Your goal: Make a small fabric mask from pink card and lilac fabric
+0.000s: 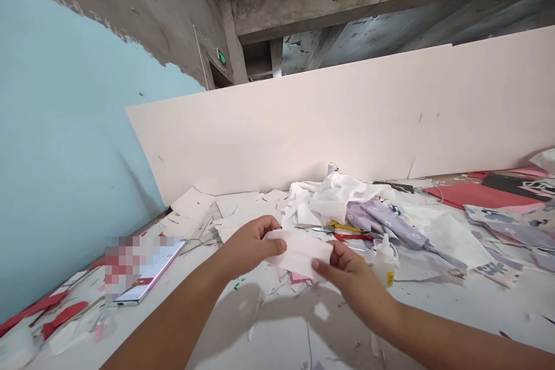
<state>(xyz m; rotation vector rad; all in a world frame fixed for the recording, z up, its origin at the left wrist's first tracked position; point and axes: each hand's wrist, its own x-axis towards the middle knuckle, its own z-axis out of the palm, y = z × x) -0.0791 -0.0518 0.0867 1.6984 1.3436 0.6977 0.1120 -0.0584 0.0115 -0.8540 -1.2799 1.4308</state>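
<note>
A small piece of white paper or cloth (299, 250) is held up above the table between my two hands. My left hand (260, 243) pinches its left end, thumb on top and fingers curled behind. At the right end, my right hand (347, 269) grips it between thumb and bent fingers. Beneath the piece lie pink scraps (299, 278). Just right of my right hand stands a clear glue bottle (385, 263) with a yellow label. Red-handled scissors (353, 237) lie behind my hands.
Crumpled white cloth (338, 193) and lilac fabric (384, 219) are heaped at the back. A phone (158, 272) lies at left near red scraps (65, 318). Red sheets (481, 196) lie far right. A white partition (303, 133) borders the table (489, 324).
</note>
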